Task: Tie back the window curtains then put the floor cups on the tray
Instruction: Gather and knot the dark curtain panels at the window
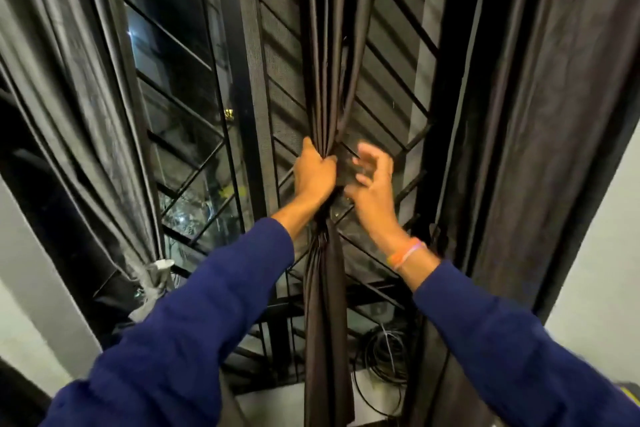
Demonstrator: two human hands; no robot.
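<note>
Head view: left hand (314, 173) fists the middle curtain (327, 80); right hand (372, 189), at its 3 o'clock, blurred, fingers spread, holds nothing discernible; bunch may slip loose if grip eases.

Tall window (180, 87) with black metal frame (247, 80) and a grille of diagonal bars (391, 87) meeting in chevron shapes. Left pane is clear glass, dark outside, a few small lights (228, 113) and blurry foliage reflections low down. Middle section looks backed by fine dark mesh screen (284, 55). White wall (595, 253) on the right edge, pale grey wall (38, 253) bottom left. Below the window, a white sill or ledge (367, 392) with a coil of black cable (384, 357) lying on it. Indoor lighting is dim and even; night outside.
</note>
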